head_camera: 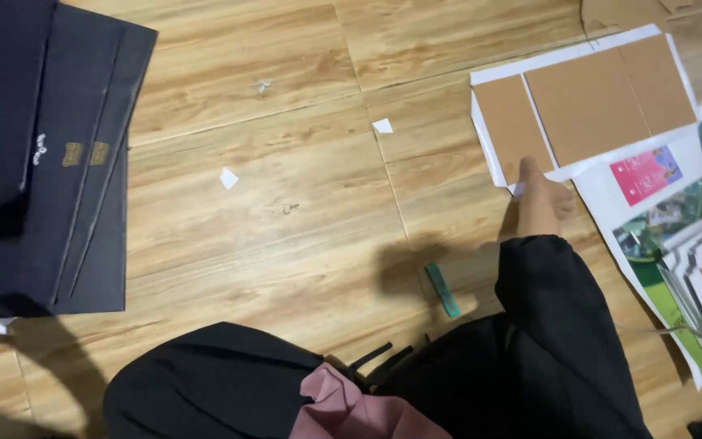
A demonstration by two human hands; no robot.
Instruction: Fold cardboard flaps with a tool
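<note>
We see the right hand (pixel 539 199) pressing fingertips on the white sheet with brown cardboard panels (pixel 587 102), right of frame; grip closure we cannot tell. Left hand unseen. Next move likely needs the sheet held flat.

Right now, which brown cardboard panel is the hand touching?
The leftmost, smallest panel: the right hand has its fingertip at that panel's lower edge. The two larger panels to its right go untouched.

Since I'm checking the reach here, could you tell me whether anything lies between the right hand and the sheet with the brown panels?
Nothing visible does. The right hand already touches the near corner of the brown-panelled sheet; the teal tool lies behind it on the floor.
</note>
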